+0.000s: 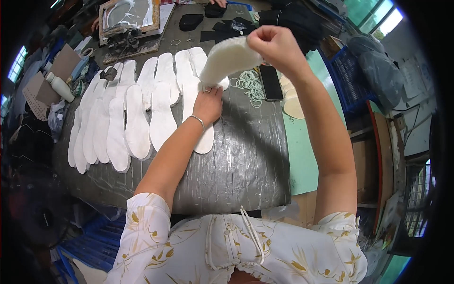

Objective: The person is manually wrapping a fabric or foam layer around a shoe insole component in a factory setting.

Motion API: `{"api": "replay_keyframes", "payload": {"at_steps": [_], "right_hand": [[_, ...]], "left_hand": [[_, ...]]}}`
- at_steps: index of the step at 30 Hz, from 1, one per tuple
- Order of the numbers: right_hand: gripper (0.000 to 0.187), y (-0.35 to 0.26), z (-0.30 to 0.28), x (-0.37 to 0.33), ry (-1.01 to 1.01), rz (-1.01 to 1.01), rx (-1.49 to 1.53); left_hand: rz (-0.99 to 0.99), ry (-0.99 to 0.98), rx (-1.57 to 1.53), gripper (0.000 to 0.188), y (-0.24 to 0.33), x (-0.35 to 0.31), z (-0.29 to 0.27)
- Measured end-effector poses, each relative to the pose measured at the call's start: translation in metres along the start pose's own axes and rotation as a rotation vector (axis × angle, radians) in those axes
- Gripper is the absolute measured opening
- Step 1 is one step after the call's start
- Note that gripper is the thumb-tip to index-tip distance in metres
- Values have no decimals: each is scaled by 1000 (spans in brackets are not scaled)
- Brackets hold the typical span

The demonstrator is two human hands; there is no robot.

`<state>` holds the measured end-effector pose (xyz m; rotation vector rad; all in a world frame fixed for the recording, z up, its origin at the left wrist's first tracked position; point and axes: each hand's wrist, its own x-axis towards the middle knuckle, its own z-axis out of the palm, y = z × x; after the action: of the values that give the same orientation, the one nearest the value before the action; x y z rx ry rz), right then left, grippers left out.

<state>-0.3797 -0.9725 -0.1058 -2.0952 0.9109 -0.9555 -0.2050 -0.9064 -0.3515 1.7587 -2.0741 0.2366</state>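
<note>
Pale insole in right fingers

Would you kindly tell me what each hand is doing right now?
Left hand: down at the white insoles; whether its fingers grip anything cannot be told.
Right hand: closed, holding a raised insole by one end.

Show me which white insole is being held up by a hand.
The curved insole raised in the right hand; the other insoles lie on the table.
</note>
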Motion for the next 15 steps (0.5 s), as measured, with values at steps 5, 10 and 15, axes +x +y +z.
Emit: {"api": "replay_keyframes", "payload": {"at_steps": [5,10,15], "right_hand": [[14,-37,-30,16,44,-220,-63],[16,-100,-75,-22,-47,-164,-195],[16,-129,-67,-44,-266,-166,-437]], "left_hand": [[2,-150,87,38,4,-5,-2],[178,106,155,37,37,-20,-37],[148,81,-247,29,70,-110,-90]]}}
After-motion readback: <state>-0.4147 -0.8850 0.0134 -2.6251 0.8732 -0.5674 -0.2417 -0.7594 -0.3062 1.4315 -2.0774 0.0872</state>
